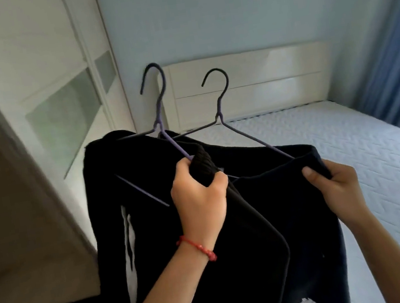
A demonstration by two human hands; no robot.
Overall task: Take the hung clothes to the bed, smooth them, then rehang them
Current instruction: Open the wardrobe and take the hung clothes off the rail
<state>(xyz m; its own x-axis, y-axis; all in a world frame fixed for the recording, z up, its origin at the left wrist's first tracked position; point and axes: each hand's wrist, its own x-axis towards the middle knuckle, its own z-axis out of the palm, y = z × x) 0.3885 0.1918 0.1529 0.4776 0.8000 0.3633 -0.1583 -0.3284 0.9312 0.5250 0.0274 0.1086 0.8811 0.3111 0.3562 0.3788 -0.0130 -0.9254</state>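
Two black garments hang from two purple hangers in front of me. The left hanger and the right hanger both point their hooks up. My left hand grips the ribbed collar of one garment together with the left hanger's arm. My right hand pinches the shoulder edge of the other garment, where the right hanger's arm goes into the cloth. The clothes are held up above the near edge of the bed, which has a white quilted mattress.
A white headboard stands against the pale blue wall. White wardrobe doors with frosted panels run along the left. A blue curtain hangs at the right. A dark strip of floor or cloth lies at the lower left.
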